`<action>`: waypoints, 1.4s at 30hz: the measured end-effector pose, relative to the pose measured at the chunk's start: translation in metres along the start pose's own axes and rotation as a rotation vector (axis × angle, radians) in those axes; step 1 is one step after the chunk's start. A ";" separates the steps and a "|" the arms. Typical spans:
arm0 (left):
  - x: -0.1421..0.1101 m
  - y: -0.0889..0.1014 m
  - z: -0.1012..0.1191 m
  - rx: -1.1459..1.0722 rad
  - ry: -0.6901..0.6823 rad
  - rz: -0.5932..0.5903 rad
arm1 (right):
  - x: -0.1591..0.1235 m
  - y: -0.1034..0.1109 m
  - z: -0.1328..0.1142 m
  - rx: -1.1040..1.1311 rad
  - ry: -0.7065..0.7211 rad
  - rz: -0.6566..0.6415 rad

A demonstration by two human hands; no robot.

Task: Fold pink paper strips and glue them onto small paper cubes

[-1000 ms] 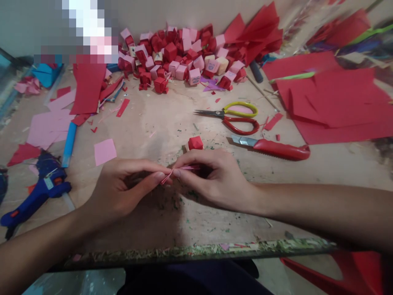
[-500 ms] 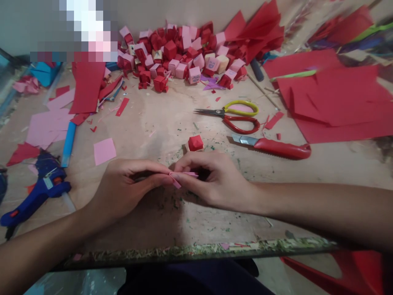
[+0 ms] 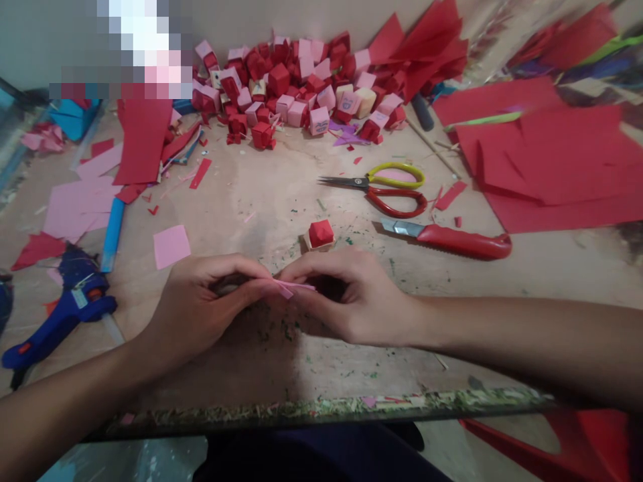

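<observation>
Between my two hands is a small folded piece of pink paper (image 3: 294, 286), seen nearly edge-on. My left hand (image 3: 211, 294) pinches its left end between thumb and index finger. From the other side, my right hand (image 3: 351, 291) closes thumb and fingers on it, and the two sets of fingertips almost meet. Just beyond my right hand stands a small red-topped paper cube (image 3: 320, 234) with a pale lower part. A flat pink paper square (image 3: 171, 246) lies past my left hand.
Scissors (image 3: 372, 184) and a red-handled utility knife (image 3: 452, 239) lie at right. A blue glue gun (image 3: 75, 308) rests at left. At the back are piled red and pink paper cubes (image 3: 296, 110). Red paper sheets (image 3: 562, 161) cover the right side.
The pink paper and the fingertips have shifted slightly, and the paper shows at a different angle. My right fingers moved a little, uncovering more of the red-topped cube.
</observation>
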State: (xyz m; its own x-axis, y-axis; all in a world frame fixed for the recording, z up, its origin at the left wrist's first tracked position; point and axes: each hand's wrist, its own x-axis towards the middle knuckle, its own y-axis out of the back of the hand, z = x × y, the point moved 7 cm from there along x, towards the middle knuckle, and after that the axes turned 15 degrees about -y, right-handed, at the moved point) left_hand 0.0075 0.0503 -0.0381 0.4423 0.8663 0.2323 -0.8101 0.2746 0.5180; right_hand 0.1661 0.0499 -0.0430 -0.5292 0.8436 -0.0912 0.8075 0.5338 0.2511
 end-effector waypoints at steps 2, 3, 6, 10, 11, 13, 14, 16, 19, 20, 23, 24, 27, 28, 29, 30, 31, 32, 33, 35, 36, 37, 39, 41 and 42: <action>-0.001 0.003 0.000 0.016 -0.008 0.020 | -0.001 -0.001 -0.001 0.031 -0.006 -0.017; -0.001 0.004 0.000 0.028 -0.010 0.032 | -0.001 -0.002 -0.001 0.045 -0.007 -0.023; -0.003 0.007 0.001 0.068 -0.017 0.059 | -0.001 -0.002 -0.001 0.059 -0.016 -0.031; -0.003 0.005 0.006 0.092 -0.060 0.052 | 0.001 0.001 0.001 0.031 -0.034 0.008; -0.003 0.003 0.008 0.097 -0.073 0.042 | 0.001 0.002 0.002 0.018 -0.031 0.022; -0.002 0.000 0.011 0.101 -0.096 0.011 | 0.001 0.003 0.001 -0.003 -0.019 0.033; -0.002 -0.001 0.012 0.100 -0.105 -0.003 | 0.000 0.002 0.000 -0.011 -0.016 0.027; 0.000 -0.001 0.011 0.071 -0.095 -0.018 | 0.000 0.002 -0.001 -0.011 -0.010 0.014; 0.003 0.001 -0.001 -0.088 0.052 0.006 | 0.000 0.003 0.000 0.055 -0.033 0.006; 0.004 0.001 -0.007 -0.167 0.122 0.013 | 0.000 0.005 0.002 0.100 -0.055 0.011; 0.005 -0.003 -0.016 -0.374 0.257 -0.013 | 0.002 0.008 0.008 0.306 -0.114 0.009; 0.005 -0.005 -0.016 -0.415 0.265 -0.034 | 0.002 0.008 0.008 0.371 -0.116 -0.008; 0.005 -0.007 -0.014 -0.467 0.252 -0.079 | 0.003 0.004 0.005 0.427 -0.083 -0.090; 0.005 -0.007 -0.013 -0.472 0.248 -0.084 | 0.003 0.004 0.003 0.405 -0.067 -0.106; 0.004 -0.007 -0.012 -0.474 0.246 -0.086 | 0.003 0.003 0.001 0.376 -0.050 -0.111; 0.004 -0.007 -0.012 -0.477 0.246 -0.087 | 0.003 0.004 0.000 0.346 -0.027 -0.111; 0.004 -0.007 -0.011 -0.482 0.247 -0.087 | 0.003 0.004 -0.003 0.321 0.004 -0.111; 0.005 -0.007 -0.011 -0.486 0.251 -0.085 | 0.003 0.004 -0.004 0.299 0.039 -0.112; 0.005 -0.006 -0.011 -0.488 0.252 -0.085 | 0.002 0.004 -0.006 0.281 0.076 -0.115; 0.007 -0.006 -0.010 -0.479 0.241 -0.085 | 0.002 0.004 -0.007 0.261 0.132 -0.120; 0.007 -0.006 -0.010 -0.467 0.230 -0.084 | 0.002 0.004 -0.006 0.257 0.146 -0.114; 0.008 -0.005 -0.009 -0.450 0.219 -0.079 | 0.003 0.005 -0.005 0.249 0.148 -0.105; 0.009 -0.004 -0.009 -0.411 0.201 -0.062 | 0.003 0.005 -0.003 0.225 0.135 -0.082; 0.008 -0.002 -0.008 -0.384 0.190 -0.036 | 0.003 0.005 -0.003 0.184 0.119 -0.052; 0.007 -0.001 -0.008 -0.374 0.188 -0.022 | 0.002 0.006 -0.004 0.161 0.114 -0.030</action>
State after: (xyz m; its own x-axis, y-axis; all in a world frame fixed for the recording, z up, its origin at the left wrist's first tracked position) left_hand 0.0088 0.0597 -0.0432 0.4109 0.9102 0.0522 -0.9006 0.3963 0.1785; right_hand 0.1687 0.0550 -0.0380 -0.5722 0.8200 0.0160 0.8174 0.5686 0.0922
